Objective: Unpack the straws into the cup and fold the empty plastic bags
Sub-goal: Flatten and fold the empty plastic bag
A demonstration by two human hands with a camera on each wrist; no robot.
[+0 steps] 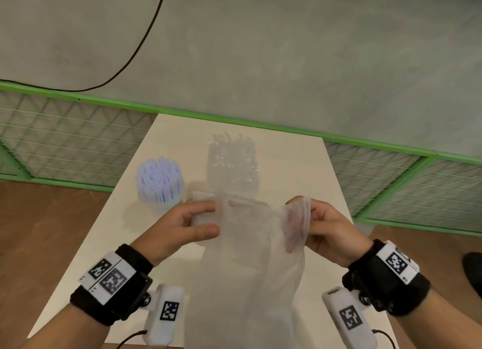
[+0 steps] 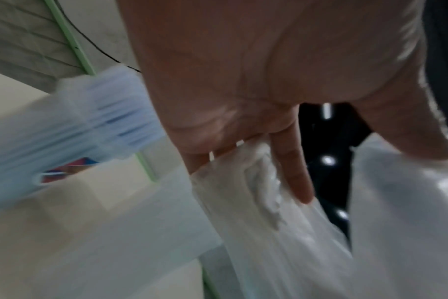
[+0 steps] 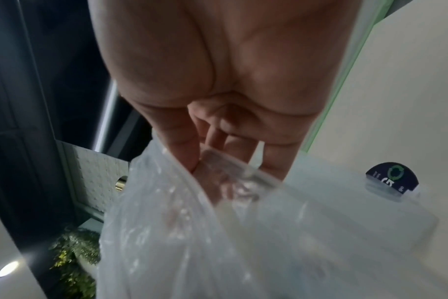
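Tabletop: straws fill cup.

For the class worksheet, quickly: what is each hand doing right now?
Left hand: pinches the plastic bag at its top edge.
Right hand: pinches the same bag's other top corner.

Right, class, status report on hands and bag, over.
Left hand and right hand both pinch plastic bag. Straws in cup. Nothing obstructing.

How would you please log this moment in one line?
left hand: pinches plastic bag | right hand: pinches same bag | straws: in cup
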